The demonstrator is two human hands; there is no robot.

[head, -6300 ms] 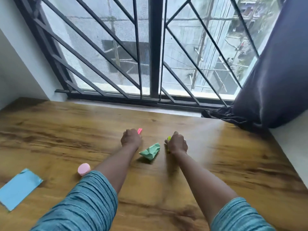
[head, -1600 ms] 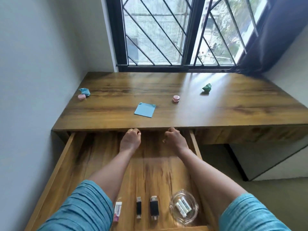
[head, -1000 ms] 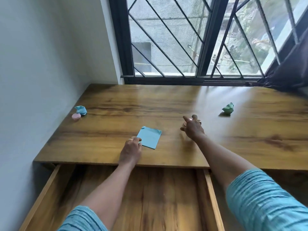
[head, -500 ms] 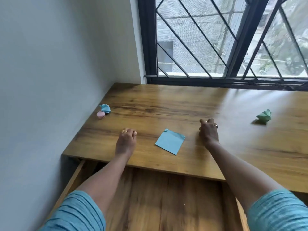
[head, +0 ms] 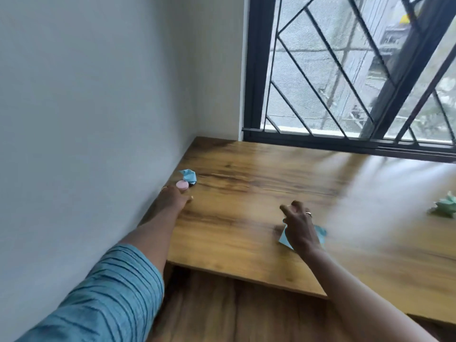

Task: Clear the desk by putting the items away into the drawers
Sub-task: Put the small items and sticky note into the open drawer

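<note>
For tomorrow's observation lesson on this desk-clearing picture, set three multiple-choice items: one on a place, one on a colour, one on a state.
1. Where does the small round pink container lie?
A. by the wall on the left
B. under the window
C. in the drawer

2. What colour is the crumpled paper at the desk's right edge?
A. pink
B. pale green
C. black

3. What is the right hand doing?
A. hanging off the desk
B. gripping the window bars
C. resting over the flat light blue paper sheet

Answers: 1 A, it sits beside the wall at the left hand. 2 B, it looks mint green. 3 C, the sheet shows beneath it.
</note>
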